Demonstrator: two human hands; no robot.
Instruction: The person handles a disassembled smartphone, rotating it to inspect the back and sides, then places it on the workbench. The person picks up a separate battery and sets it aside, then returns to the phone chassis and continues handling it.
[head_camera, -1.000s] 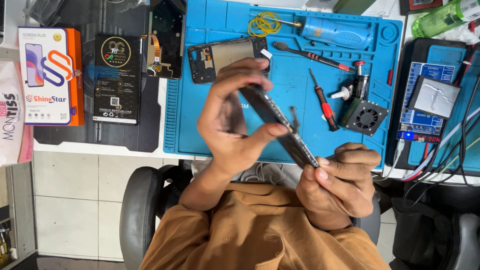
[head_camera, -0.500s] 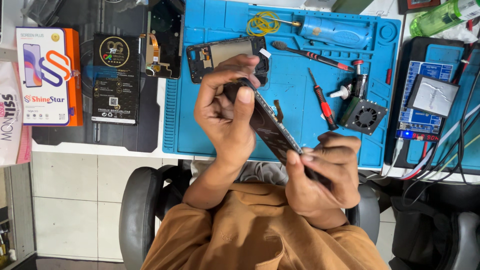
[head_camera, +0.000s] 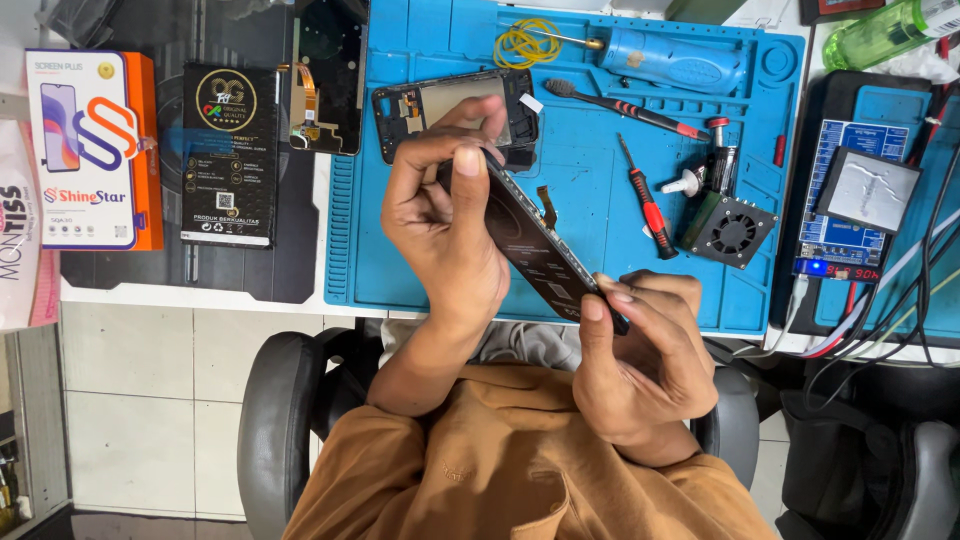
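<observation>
I hold a black phone display panel tilted edge-on above the blue work mat. My left hand grips its upper end, thumb pressed on the top edge. My right hand pinches the lower end between thumb and fingers. A short flex cable sticks out from the panel's side. Just beyond my left hand, a black phone frame with its inside exposed lies on the mat.
On the mat are a red-and-black screwdriver, a thin black tool, a yellow coil, a blue cylinder and a small fan. Another dark panel, a black box and a white-orange box lie left. A blue device stands right.
My left hand has closed from a loose, spread hold to a firm grip on the panel's upper end. My right hand has shifted slightly along the lower end. The panel stays tilted.
</observation>
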